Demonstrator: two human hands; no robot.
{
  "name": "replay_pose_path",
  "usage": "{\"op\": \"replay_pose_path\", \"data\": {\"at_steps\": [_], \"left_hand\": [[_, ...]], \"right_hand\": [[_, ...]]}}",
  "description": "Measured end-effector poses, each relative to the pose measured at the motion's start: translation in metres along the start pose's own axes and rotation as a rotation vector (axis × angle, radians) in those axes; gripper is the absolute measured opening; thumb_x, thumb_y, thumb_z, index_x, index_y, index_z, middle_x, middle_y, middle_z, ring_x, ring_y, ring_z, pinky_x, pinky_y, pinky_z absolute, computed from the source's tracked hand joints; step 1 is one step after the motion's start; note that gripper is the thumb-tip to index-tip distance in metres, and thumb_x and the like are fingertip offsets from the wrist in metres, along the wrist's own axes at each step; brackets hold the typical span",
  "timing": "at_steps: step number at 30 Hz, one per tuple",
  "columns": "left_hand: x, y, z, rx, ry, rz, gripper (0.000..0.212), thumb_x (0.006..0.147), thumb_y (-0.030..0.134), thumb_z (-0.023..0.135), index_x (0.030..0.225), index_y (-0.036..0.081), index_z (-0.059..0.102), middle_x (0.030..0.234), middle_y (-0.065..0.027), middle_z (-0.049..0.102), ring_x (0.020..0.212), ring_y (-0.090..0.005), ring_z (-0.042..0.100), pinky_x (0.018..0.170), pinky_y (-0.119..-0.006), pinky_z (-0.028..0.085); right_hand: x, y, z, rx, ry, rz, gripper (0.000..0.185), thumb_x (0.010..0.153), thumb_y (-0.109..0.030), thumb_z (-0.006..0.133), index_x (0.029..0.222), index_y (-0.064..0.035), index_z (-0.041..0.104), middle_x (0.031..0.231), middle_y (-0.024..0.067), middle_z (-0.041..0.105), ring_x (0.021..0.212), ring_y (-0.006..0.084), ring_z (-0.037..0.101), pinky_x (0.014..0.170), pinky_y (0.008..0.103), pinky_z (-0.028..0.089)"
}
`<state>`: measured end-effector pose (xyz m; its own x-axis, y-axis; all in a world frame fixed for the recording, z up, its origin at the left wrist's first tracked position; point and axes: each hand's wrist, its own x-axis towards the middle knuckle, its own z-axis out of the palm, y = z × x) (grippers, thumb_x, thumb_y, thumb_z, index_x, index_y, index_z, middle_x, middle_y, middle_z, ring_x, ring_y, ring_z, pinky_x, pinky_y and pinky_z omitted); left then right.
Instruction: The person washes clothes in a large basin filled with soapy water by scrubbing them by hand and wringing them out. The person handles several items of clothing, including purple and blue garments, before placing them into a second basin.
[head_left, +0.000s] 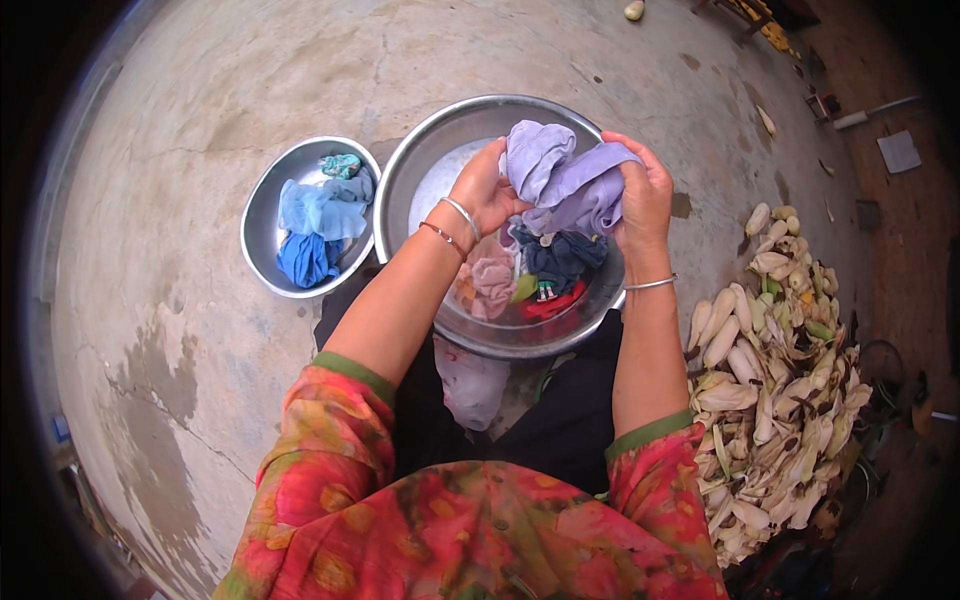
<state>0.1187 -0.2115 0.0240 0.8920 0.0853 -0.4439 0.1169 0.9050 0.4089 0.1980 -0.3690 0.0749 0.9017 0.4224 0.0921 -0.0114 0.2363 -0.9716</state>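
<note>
A bunched lavender cloth garment (566, 176) is held up between my two hands over a large round metal basin (420, 165). My left hand (487, 187) grips its left side, and my right hand (646, 195) grips its right end, with a fold over the fingers. Below, inside the basin, are a dark blue garment (566, 256), a pink cloth (491, 277) and a red cloth (555, 302), lying in what looks like water. At the left, a smaller metal basin (259, 247) holds a light blue cloth (322, 210), a bright blue cloth (307, 259) and a teal patterned cloth (340, 166).
A large heap of corn in husks (780, 405) lies on the concrete floor (225, 97) at the right. A whitish plastic bag (472, 382) sits between my legs, against the large basin's near side. Wet patches (150, 420) mark the floor at left.
</note>
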Motion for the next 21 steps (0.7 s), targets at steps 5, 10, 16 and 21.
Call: {"op": "replay_pose_path", "data": {"at_steps": [5, 10, 16, 21], "left_hand": [[-0.014, 0.001, 0.008, 0.625, -0.018, 0.199, 0.063, 0.079, 0.007, 0.051, 0.139, 0.018, 0.036, 0.145, -0.0125, 0.029, 0.134, -0.0314, 0.028, 0.09, -0.038, 0.044], [-0.012, -0.009, 0.013, 1.15, -0.332, 0.463, 0.082, 0.066, -0.005, 0.055, 0.141, 0.019, 0.033, 0.144, -0.0144, 0.032, 0.135, -0.0272, 0.028, 0.099, -0.036, 0.038], [-0.004, -0.011, 0.008, 1.318, -0.368, 0.606, 0.083, 0.063, 0.002, 0.06, 0.14, 0.017, 0.034, 0.139, -0.0124, 0.039, 0.13, -0.0243, 0.034, 0.102, -0.031, 0.034], [-0.007, 0.01, 0.009, 1.44, -0.48, 0.642, 0.081, 0.063, 0.006, 0.061, 0.139, 0.015, 0.034, 0.134, -0.0129, 0.043, 0.125, -0.025, 0.04, 0.103, -0.032, 0.033]], "right_hand": [[0.001, -0.015, 0.003, 0.181, 0.062, 0.05, 0.023, 0.082, -0.002, 0.048, 0.097, 0.0081, 0.063, 0.089, 0.0108, 0.064, 0.076, 0.0142, 0.06, 0.07, 0.0237, 0.048], [0.003, -0.021, -0.01, 0.172, 0.081, 0.12, 0.025, 0.081, -0.004, 0.049, 0.097, 0.0089, 0.062, 0.091, 0.0146, 0.064, 0.082, 0.0197, 0.062, 0.075, 0.0283, 0.051], [-0.004, -0.039, -0.018, 0.213, -0.099, 0.125, 0.026, 0.081, -0.005, 0.049, 0.099, 0.0093, 0.061, 0.095, 0.0164, 0.064, 0.086, 0.0208, 0.062, 0.082, 0.0299, 0.05], [-0.009, -0.045, -0.021, 0.145, -0.312, 0.177, 0.026, 0.08, -0.005, 0.05, 0.099, 0.0095, 0.061, 0.097, 0.0159, 0.064, 0.086, 0.02, 0.063, 0.082, 0.0287, 0.05]]}}
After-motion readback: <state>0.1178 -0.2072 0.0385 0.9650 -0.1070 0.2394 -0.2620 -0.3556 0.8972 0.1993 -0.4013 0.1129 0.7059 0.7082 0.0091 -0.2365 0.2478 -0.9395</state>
